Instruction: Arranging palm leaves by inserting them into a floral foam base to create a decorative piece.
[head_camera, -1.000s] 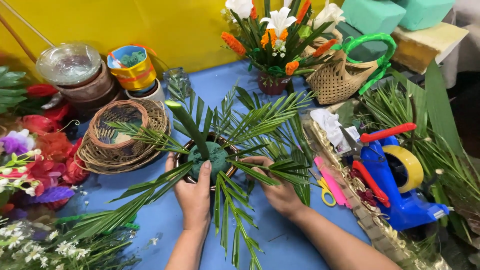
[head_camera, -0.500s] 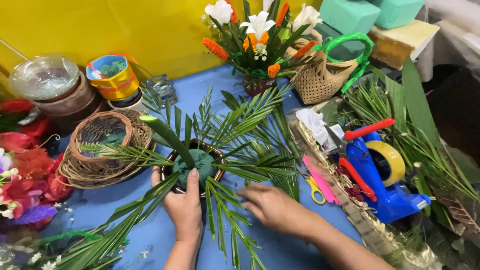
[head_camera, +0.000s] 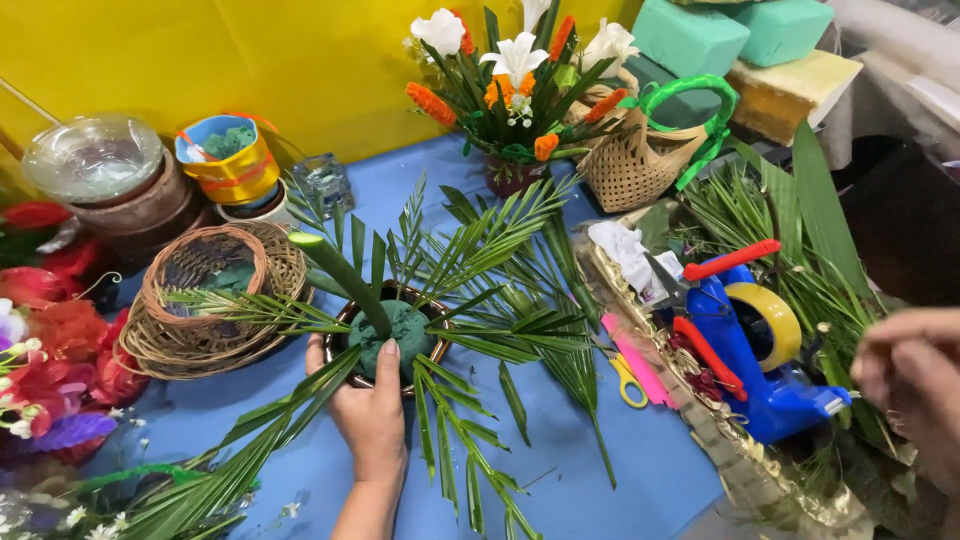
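I have the left hand (head_camera: 372, 415) flat against the near side of the small dark bowl (head_camera: 392, 335), fingers resting on its green foam block (head_camera: 400, 335) — a steadying press, not a closed grip. The bowl sits on the blue tabletop (head_camera: 640, 460), palm fronds (head_camera: 480, 300) fanning from the foam, just beside the wicker basket (head_camera: 205, 300). My right hand (head_camera: 915, 385) hovers far right, near the blue tape dispenser (head_camera: 765, 365), blurred — I cannot tell its grip. My worry: one hand alone could let the bowl tip under the long fronds, loosening stems from the foam.
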